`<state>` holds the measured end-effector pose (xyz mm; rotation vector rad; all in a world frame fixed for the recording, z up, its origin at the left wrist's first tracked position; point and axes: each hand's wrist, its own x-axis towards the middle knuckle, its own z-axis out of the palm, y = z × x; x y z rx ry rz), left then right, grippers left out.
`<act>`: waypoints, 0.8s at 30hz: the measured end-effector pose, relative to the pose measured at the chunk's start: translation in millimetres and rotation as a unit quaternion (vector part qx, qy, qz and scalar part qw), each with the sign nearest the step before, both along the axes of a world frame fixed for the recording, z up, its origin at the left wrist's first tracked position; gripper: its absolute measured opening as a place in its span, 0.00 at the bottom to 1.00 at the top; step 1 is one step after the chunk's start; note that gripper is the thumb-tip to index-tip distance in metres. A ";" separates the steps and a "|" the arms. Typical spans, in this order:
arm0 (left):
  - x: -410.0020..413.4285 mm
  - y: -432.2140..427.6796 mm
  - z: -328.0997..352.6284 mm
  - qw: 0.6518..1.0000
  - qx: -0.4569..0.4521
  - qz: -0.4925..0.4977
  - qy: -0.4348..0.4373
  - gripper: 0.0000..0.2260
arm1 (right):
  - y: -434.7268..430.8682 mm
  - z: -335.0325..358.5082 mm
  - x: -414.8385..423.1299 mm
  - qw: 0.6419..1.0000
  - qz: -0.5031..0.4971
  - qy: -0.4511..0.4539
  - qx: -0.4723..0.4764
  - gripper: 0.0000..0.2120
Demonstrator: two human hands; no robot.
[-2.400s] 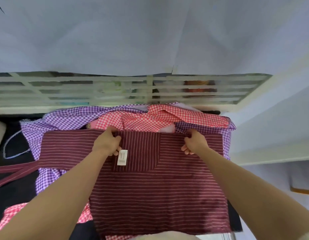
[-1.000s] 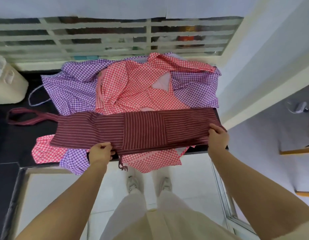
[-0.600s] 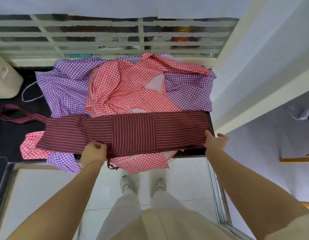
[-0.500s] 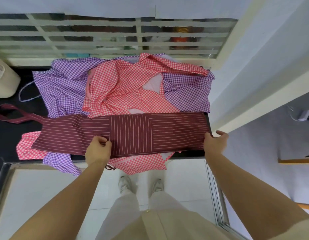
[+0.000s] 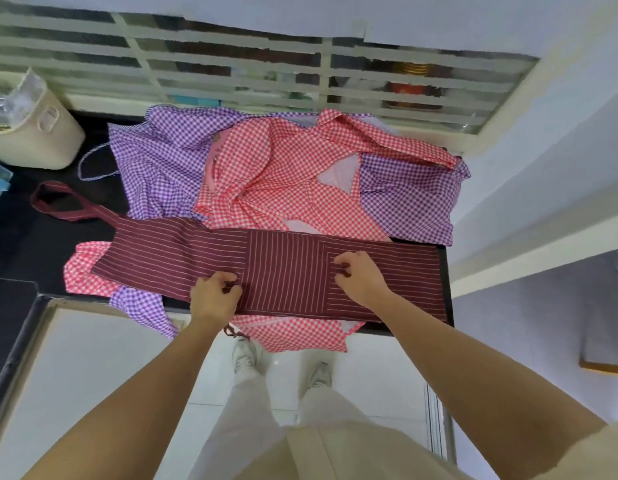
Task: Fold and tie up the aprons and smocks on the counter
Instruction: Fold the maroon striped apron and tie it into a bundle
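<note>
On the black counter [image 5: 20, 244], near its front edge, I see the striped apron [image 5: 387, 268]. It lies folded in a long band on top of the red smock [image 5: 266, 188] and the purple smock [image 5: 155, 161]. The left hand [image 5: 215, 296] pinches the apron's near edge with curled fingers. The right hand [image 5: 361, 278] curls its fingers on the middle, pinching cloth. The loop [image 5: 58, 202] lies flat on the left. Marks on the red collar [image 5: 214, 157] are too small to read.
</note>
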<state>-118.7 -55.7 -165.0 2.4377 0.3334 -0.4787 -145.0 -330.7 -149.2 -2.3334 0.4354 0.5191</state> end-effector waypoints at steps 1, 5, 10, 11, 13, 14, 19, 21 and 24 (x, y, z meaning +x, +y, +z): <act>0.8 9.5 4.1 1.000 -0.014 0.018 -0.018 0.10 | 10.0 1.7 6.9 1.000 -0.012 -0.022 -0.015 0.16; 14.6 50.0 22.6 0.991 -0.042 0.085 -0.092 0.09 | 61.8 18.6 42.4 0.989 0.018 -0.142 0.031 0.12; 61.3 121.6 30.8 0.982 -0.018 0.064 -0.179 0.11 | 151.7 20.9 85.4 0.983 0.098 -0.096 0.125 0.09; 72.8 132.6 30.3 0.982 -0.012 0.045 -0.185 0.12 | 164.2 20.3 89.4 0.984 0.096 -0.080 0.129 0.09; 98.2 155.2 30.3 0.983 -0.001 -0.001 -0.185 0.14 | 187.3 16.4 96.7 0.987 0.082 -0.059 0.122 0.09; 109.3 162.1 30.2 0.982 0.010 -0.030 -0.185 0.14 | 193.6 14.8 98.1 0.990 0.068 -0.051 0.114 0.09; 160.7 181.7 21.6 0.983 0.027 -0.147 -0.104 0.19 | 212.7 3.3 104.4 0.996 -0.038 -0.036 0.079 0.08; 173.0 179.4 14.8 0.970 0.059 -0.229 -0.050 0.21 | 214.6 1.7 103.9 0.994 -0.074 -0.035 0.075 0.08; 189.1 179.0 9.0 0.937 0.098 -0.335 0.017 0.15 | 219.7 0.8 103.8 0.990 -0.122 -0.015 0.068 0.09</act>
